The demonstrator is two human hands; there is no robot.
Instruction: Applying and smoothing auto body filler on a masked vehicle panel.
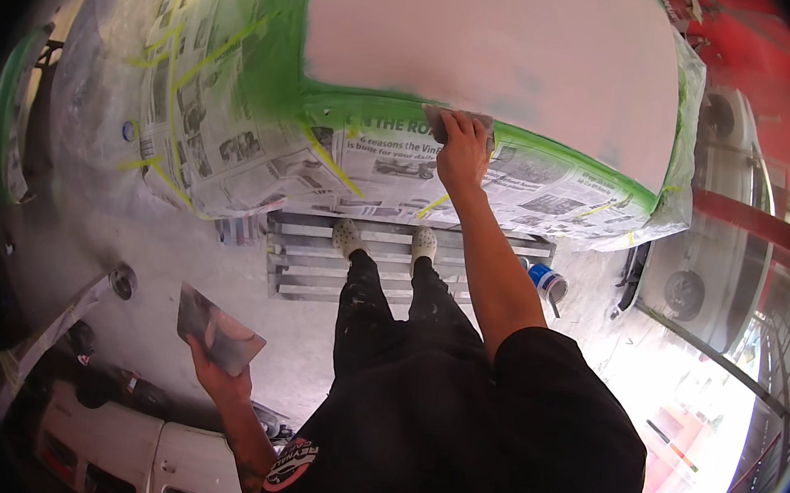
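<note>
My right hand point(463, 149) has its fingers curled on a dark grey flat rectangular pad point(438, 126), pressed at the lower border of a pink-coated panel point(494, 30). Green masking tape point(563, 147) frames the panel, with newspaper point(391, 180) and yellow tape strips covering the surface around it. My left hand point(220, 367), low at the left, grips a shiny grey rectangular plate point(214, 329), held out away from the panel; part of that hand is behind the plate.
My feet stand on a slatted metal step point(300, 257) beneath the masked body. A blue can point(547, 283) sits at its right. A white vehicle point(95, 450) is at lower left, a hanging masked part point(11, 119) at far left, red and grey structures point(754, 222) at right.
</note>
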